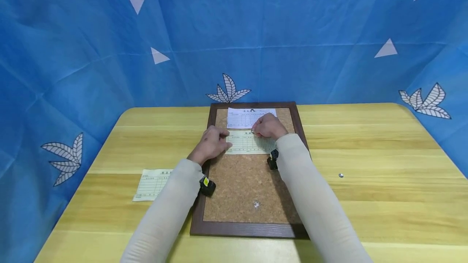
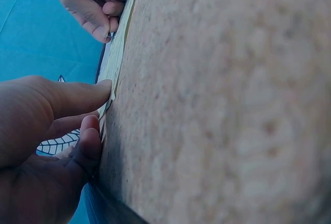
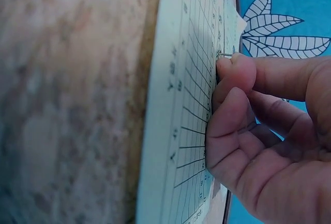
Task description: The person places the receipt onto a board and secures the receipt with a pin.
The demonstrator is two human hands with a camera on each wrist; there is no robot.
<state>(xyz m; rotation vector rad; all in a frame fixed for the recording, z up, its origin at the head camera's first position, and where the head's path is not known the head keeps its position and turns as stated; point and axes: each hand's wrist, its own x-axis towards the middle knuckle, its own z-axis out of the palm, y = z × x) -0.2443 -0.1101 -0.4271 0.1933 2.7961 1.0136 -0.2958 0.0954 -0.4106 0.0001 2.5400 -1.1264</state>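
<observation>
A pale green printed form (image 1: 239, 146) lies on the framed corkboard (image 1: 237, 190), just below a white printed form (image 1: 237, 120) that has a thumbtack (image 1: 252, 110) at its top edge. My left hand (image 1: 211, 144) rests on the green form's left edge, thumb and fingers fairly straight and pressing the paper. Near the top middle of that form, my right hand (image 1: 269, 126) pinches a thumbtack (image 3: 225, 54) between thumb and forefinger. Its metal pin points at the paper in the right wrist view; whether the tip has entered the paper I cannot tell.
Another pale green form (image 1: 149, 184) lies on the wooden table (image 1: 384, 210) left of the board, partly under my left forearm. A single thumbtack (image 1: 341, 175) sits on the table at right. Low on the cork is a small silvery cluster (image 1: 256, 204). A blue cloth (image 1: 300, 19) hangs behind.
</observation>
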